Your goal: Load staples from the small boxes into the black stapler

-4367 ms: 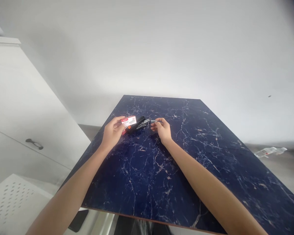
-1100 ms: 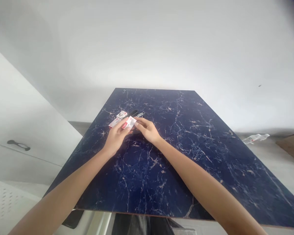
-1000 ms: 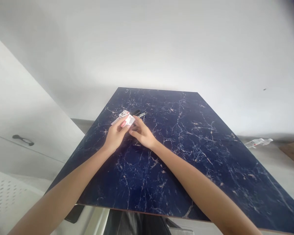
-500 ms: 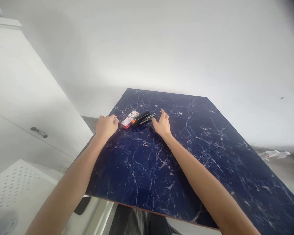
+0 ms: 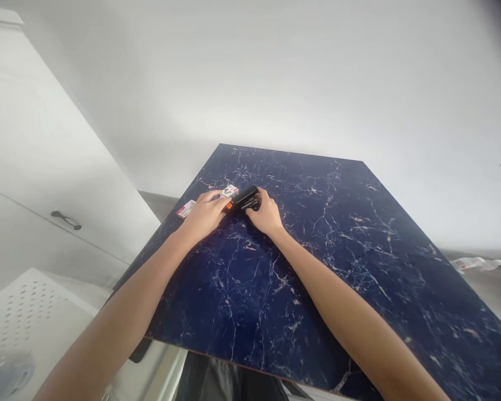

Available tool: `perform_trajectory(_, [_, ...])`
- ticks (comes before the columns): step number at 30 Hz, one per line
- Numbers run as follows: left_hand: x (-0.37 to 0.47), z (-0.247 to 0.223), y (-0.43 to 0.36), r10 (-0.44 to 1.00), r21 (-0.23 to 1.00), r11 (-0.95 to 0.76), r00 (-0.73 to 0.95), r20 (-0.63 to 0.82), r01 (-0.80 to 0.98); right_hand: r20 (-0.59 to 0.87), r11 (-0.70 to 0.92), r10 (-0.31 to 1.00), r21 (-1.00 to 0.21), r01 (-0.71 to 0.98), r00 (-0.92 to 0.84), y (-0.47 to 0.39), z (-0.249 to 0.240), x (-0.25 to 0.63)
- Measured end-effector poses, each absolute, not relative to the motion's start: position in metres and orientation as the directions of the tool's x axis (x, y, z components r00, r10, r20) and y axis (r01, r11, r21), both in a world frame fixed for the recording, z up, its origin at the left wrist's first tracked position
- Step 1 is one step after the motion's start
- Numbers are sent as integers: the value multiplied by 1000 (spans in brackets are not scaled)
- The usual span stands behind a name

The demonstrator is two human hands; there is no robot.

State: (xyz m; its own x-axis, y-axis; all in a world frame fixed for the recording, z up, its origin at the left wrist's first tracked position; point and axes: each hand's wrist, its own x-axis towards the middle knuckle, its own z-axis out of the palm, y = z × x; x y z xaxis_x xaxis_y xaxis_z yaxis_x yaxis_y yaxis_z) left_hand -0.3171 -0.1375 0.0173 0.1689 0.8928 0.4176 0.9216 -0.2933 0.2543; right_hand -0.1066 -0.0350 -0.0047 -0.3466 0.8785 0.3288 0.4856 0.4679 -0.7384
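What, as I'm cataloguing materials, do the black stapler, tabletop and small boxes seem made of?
Black stapler: probably plastic or coated metal, with a soft sheen; its silvery parts look metallic.
Tabletop: dark blue, pale marble-like veins; possibly smooth laminate, given the thin brownish edge.
Small boxes: likely printed card, judging by flat faces; finish unclear.

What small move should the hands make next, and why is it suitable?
Probably the right hand should close gently on the black tool, because its thumb and fingers reach around the end with metal parts, while the left hand is at the orange part. How firm either grip is, I cannot tell.
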Motion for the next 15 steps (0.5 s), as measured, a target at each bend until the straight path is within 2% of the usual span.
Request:
perform_trajectory(5, [-315,16,-138,900,302,-285,146,410,910,291,448,878,-781,435,-381,-42,-2,-110])
perform_trajectory(8, [-320,25,-143,904,285,-261,130,408,922,318,477,867,-753,454,-385,-47,0,-108])
perform_trajectory(12, [-348,37,-152,932,350,114,-222,285,930,381,509,859,-707,491,-342,-52,1,-109])
perform_trajectory(13, [-356,38,-155,932,370,184,-281,229,911,374,508,859,-708,491,-349,-52,1,-110])
perform_trajectory(15, [-368,40,-159,951,412,213,-285,122,886,347,502,860,-706,500,-374,-52,0,-111])
